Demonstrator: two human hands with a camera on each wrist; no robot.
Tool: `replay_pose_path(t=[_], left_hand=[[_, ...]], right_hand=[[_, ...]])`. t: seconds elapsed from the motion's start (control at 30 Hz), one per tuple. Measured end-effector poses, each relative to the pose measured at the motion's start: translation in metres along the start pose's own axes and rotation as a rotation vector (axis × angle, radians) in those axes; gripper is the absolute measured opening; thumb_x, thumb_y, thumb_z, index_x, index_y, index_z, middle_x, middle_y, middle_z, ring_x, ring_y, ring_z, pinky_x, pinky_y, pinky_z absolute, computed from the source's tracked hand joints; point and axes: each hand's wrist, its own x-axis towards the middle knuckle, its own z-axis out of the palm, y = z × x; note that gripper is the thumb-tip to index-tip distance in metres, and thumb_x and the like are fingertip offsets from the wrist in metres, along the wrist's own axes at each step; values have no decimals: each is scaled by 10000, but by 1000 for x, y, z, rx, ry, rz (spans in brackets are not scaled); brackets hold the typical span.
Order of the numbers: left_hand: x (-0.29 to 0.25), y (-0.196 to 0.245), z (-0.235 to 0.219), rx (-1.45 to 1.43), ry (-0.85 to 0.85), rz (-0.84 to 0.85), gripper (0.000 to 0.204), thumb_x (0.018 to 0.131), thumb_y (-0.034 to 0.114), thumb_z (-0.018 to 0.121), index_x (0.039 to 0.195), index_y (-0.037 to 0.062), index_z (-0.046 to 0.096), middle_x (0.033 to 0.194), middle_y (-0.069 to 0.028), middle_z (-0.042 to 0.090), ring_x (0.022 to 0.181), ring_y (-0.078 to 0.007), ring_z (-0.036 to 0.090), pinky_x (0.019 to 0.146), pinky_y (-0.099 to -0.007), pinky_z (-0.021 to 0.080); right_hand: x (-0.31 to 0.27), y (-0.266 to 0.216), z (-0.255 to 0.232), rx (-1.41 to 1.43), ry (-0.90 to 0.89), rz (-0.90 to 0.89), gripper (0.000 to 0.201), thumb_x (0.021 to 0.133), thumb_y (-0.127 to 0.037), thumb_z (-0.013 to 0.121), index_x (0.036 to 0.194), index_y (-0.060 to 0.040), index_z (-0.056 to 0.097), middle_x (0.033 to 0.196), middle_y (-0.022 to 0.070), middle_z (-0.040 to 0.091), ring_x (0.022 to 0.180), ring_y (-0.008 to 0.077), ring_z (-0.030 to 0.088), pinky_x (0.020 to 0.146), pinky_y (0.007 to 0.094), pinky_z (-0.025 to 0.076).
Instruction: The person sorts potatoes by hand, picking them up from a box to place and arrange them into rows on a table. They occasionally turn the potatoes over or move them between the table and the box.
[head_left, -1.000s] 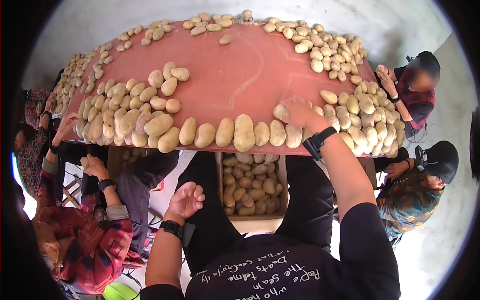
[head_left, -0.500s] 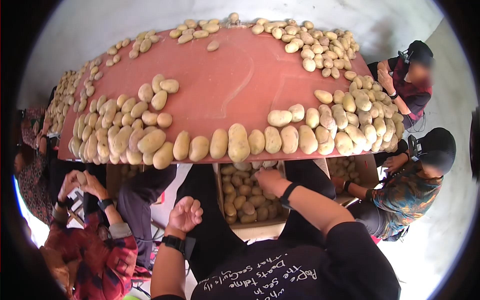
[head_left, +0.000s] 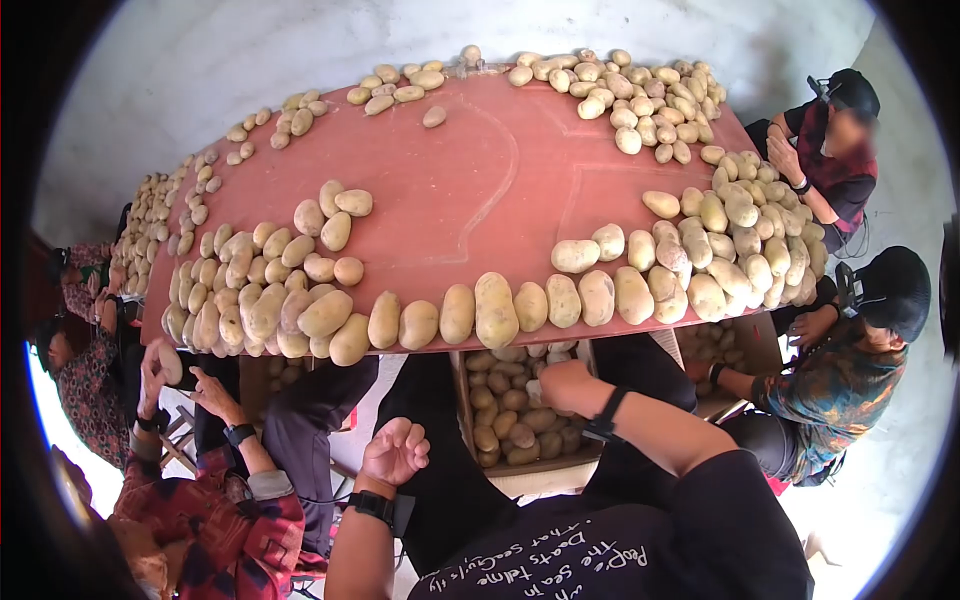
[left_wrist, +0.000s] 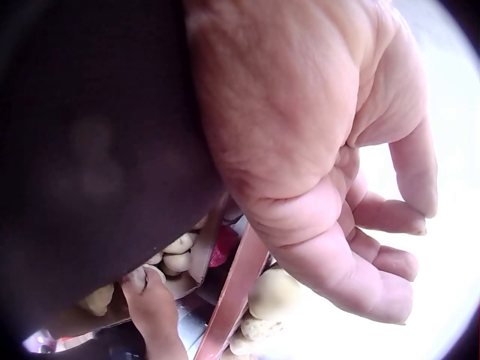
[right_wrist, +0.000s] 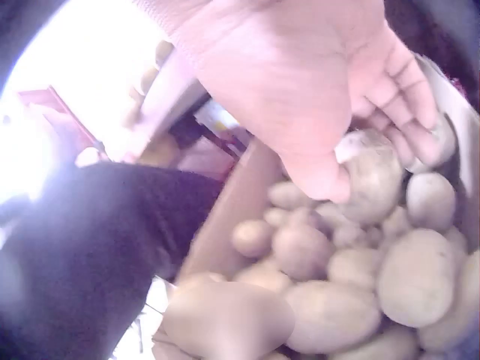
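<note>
In the head view my left hand [head_left: 397,452] hovers over my left thigh, fingers loosely curled around nothing. The left wrist view shows the same hand [left_wrist: 292,135] with bent, relaxed fingers. My right hand [head_left: 567,388] is down in a cardboard box [head_left: 540,480] of potatoes between my knees. Up close in the right wrist view, its thumb and fingers span a pale potato [right_wrist: 375,184] on top of the heap, thumb on one side and fingertips at the other. Several smaller and larger potatoes [right_wrist: 416,277] lie around it.
A red table [head_left: 420,180] spans the view ahead, with a row of potatoes [head_left: 495,310] along its near edge and heaps at left [head_left: 265,310] and right [head_left: 735,260]. People sit at both sides; one at left [head_left: 215,395] handles a potato. Another box [head_left: 735,350] stands right.
My right hand left the potatoes on the table and went down into the box, where it has stayed for the last half second. My left hand keeps its pose.
</note>
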Motion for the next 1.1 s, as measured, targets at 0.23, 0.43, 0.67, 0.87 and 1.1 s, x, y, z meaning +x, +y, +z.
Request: replay_pose_path(t=[0.23,0.43,0.67,0.87,1.1], left_hand=[[1,-4,-4,-83,-36,28,237,859,235,639,801,47,507,867,-86,504,923,-269,567,792,-392,543],[2,-4,0,-64,-20,30,244,861,237,637,799,44,502,865,-93,502,913,-268,565,785,-384,543],[3,0,1,-8,-45,14,253,882,249,620,781,89,451,829,-40,444,872,-213,530,756,-349,515],[0,-4,-2,-5,-10,18,251,896,255,600,795,92,438,832,-38,428,865,-208,523,747,-344,516],[-2,-3,-2,9,-13,10,252,886,257,616,792,102,442,814,-26,410,810,-185,492,725,-325,498]], right_hand=[[-65,13,-174,644,221,-367,368,819,-342,594,1092,-96,590,912,152,639,866,305,611,753,376,466],[14,34,-208,262,451,-33,388,813,-312,612,1114,-66,596,1010,130,640,984,284,584,838,424,427],[47,30,-193,-101,343,71,375,889,-276,500,1214,-97,554,1225,120,525,1210,306,409,939,497,326],[32,29,-183,-120,454,27,449,889,-212,498,1325,-115,460,1277,126,486,1253,296,372,963,491,314],[-65,-37,-129,309,324,-493,226,813,-187,502,859,-23,650,853,148,627,855,344,593,736,433,469]])
